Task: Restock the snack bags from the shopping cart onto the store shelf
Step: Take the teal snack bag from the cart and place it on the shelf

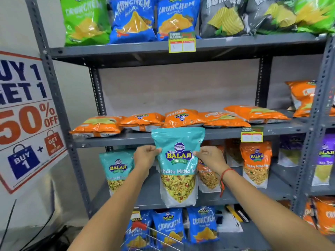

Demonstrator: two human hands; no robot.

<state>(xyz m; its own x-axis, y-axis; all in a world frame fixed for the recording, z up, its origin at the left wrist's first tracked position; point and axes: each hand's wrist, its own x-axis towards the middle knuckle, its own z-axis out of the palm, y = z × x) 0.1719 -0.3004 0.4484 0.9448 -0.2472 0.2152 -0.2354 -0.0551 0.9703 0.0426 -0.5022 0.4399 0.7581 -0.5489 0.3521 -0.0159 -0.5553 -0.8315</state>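
Observation:
I hold a teal Balaji Khatta Mitha bag (178, 165) upright in front of the grey store shelf (199, 198). My left hand (146, 155) pinches its left edge and my right hand (210, 158) pinches its right edge, near the logo. Its top overlaps the edge of the shelf above. A second teal bag (117, 169) stands on the same shelf level to the left. Orange Tikha Mitha bags (255, 163) stand to the right, one partly hidden behind the held bag. The shopping cart's wire rim (154, 234) with a red handle shows at the bottom.
Flat orange chip bags (181, 117) lie on the shelf above, with price tags (252, 134) on its edge. Blue Crunchem bags (203, 223) stand on the lowest shelf. Green, blue and grey bags fill the top shelf. A promotional poster (27, 115) hangs on the left wall.

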